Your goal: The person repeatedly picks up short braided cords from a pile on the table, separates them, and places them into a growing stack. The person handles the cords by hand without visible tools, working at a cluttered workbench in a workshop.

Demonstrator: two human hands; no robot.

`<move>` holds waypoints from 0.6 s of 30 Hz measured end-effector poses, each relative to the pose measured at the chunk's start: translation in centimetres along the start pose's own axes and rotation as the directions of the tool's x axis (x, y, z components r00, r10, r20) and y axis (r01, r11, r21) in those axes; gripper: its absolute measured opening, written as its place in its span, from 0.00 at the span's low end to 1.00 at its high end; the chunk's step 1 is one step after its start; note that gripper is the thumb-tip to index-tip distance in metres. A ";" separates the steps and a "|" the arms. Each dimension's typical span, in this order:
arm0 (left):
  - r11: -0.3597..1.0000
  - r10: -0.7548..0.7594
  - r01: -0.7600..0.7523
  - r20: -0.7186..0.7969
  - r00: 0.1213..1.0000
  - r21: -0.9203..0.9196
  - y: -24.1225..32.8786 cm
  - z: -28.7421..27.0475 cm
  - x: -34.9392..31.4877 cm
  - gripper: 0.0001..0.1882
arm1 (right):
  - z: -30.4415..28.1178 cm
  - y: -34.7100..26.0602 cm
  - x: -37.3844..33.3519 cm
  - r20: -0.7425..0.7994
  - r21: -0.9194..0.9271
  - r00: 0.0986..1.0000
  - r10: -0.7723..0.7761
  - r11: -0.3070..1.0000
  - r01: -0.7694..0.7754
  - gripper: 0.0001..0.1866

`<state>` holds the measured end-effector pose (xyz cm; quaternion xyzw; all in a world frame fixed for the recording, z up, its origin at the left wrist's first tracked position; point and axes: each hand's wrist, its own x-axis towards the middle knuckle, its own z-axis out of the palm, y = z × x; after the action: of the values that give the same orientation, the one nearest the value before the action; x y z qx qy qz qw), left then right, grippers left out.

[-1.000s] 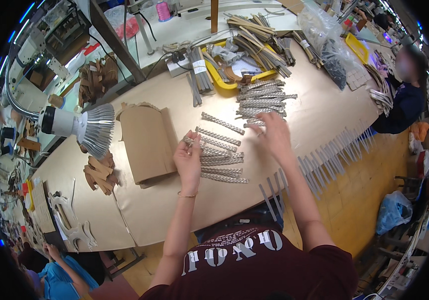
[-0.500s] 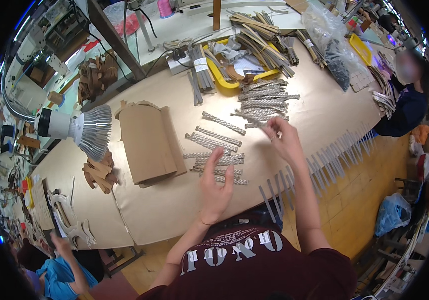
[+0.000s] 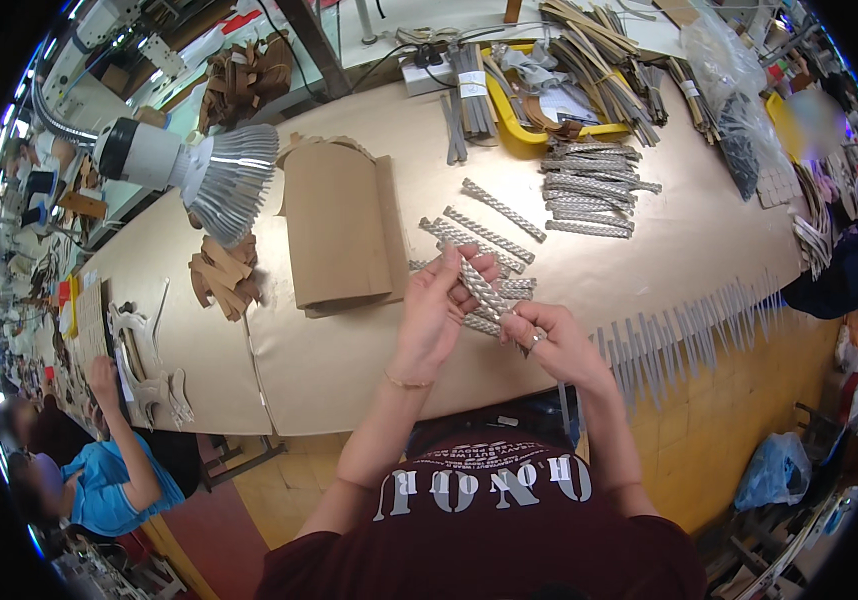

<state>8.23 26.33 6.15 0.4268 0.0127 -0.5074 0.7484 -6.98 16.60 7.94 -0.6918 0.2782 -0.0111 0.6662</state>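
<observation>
Between my two hands I hold a short braided strip (image 3: 481, 288), grey-beige and slanting down to the right. My left hand (image 3: 431, 318) pinches its upper end, fingers curled behind it. The lower end is gripped by my right hand (image 3: 563, 350), which wears a ring. Just beyond my hands, several similar loose braided strips (image 3: 504, 212) lie on the brown-paper-covered table (image 3: 349, 370), some partly hidden by my fingers. A neat stack of more braided strips (image 3: 589, 190) sits farther off to the right.
Left of the strips lies a rolled brown sheet (image 3: 339, 225), with a lamp (image 3: 224, 180) over the table beside it. A yellow tray (image 3: 517, 125) stands at the back. Thin grey strips (image 3: 664, 350) overhang the table's near right edge. Another person in blue (image 3: 114, 485) sits at lower left.
My right hand has come back from the stack toward me, and my left hand has closed. Both now hold one braided strip. The whole view has shifted.
</observation>
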 end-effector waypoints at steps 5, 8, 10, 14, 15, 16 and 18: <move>0.994 -0.094 0.097 0.054 0.994 -0.055 -0.3 -1.6 0.3 0.18 | 1.5 -0.3 -2.0 -0.083 -0.328 0.960 -0.268 0.917 0.227 0.15; 1.000 0.004 -0.004 0.096 0.995 0.005 -0.7 -1.5 0.3 0.17 | 1.5 0.1 -2.0 -0.076 -0.184 0.988 -0.138 0.975 0.122 0.15; 0.995 0.093 -0.095 0.063 0.994 0.023 -0.6 -1.3 0.5 0.17 | 1.3 0.6 -1.3 -0.069 -0.110 0.994 -0.083 0.991 0.075 0.15; 0.993 0.119 -0.119 0.016 0.993 0.001 0.1 -1.8 2.0 0.15 | 0.4 1.2 0.6 -0.041 -0.191 0.989 -0.140 0.973 0.130 0.14; 0.990 0.138 -0.138 0.030 0.990 0.004 -0.1 -2.0 2.4 0.14 | 0.0 1.3 1.0 -0.023 -0.278 0.994 -0.110 0.956 0.099 0.14; 0.989 0.148 -0.148 0.032 0.989 0.001 -0.3 -2.2 2.8 0.14 | -0.5 1.3 1.4 -0.069 -0.294 0.983 -0.170 0.945 0.143 0.14; 0.945 0.292 -0.291 0.016 0.956 0.151 -1.1 -2.2 4.1 0.17 | -2.1 1.3 2.4 -0.146 -0.395 0.967 -0.211 0.908 0.139 0.15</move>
<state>10.29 24.60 2.21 0.4814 -0.0868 -0.3893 0.7805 -6.28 13.78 6.09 -0.8262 0.2722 -0.0810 0.4866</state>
